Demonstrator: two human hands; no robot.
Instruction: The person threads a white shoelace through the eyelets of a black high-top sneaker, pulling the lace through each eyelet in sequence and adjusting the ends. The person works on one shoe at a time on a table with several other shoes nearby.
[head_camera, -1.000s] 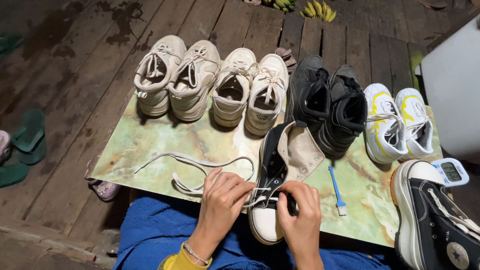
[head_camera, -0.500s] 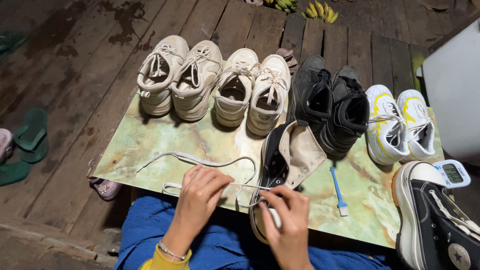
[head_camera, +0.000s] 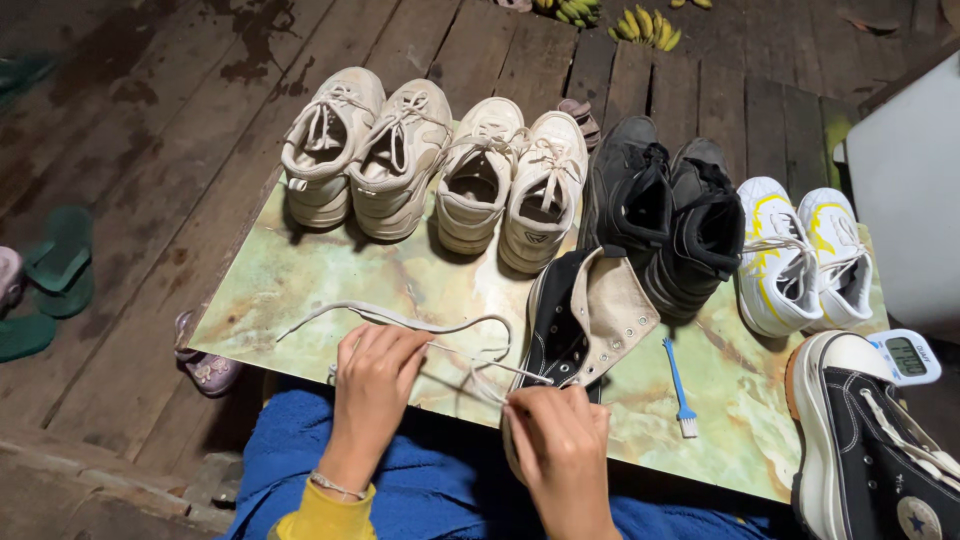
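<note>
White lace: shoelace (head_camera: 400, 322) looped loose across the desk (head_camera: 300, 290), 1 end running to the toe of the open sneaker, the other end free toward the desk's left edge.
Black-and-cream sneaker: high-top sneaker (head_camera: 580, 320) lying at the near edge, tongue folded wide open, upper eyelets bare; toe hidden under the right hand.
Left hand: left hand (head_camera: 372, 375) closed narrow, pinching the lace just left of the sneaker.
Right hand: right hand (head_camera: 555, 435) curled over the sneaker's toe, fingers pinched on the lace near the lowest eyelets.
Progress: by the look of it, lace mostly out of the shoe, only the lowest part joined to it; whether threaded through an eyelet, cannot tell.
Back row: 2 pairs of cream sneakers (head_camera: 430, 160), 1 pair of black shoes (head_camera: 665, 215), 1 pair of white-and-yellow sneakers (head_camera: 805, 255), all laced, standing side by side.
Near right: blue brush (head_camera: 678, 385) just beside the open sneaker; second black high-top (head_camera: 870, 450) at the corner, laced; small digital timer (head_camera: 905, 355) touching it.
Floor: dark wooden planks (head_camera: 140, 120), green sandals (head_camera: 55, 265) at left, bananas (head_camera: 640, 20) far off.
</note>
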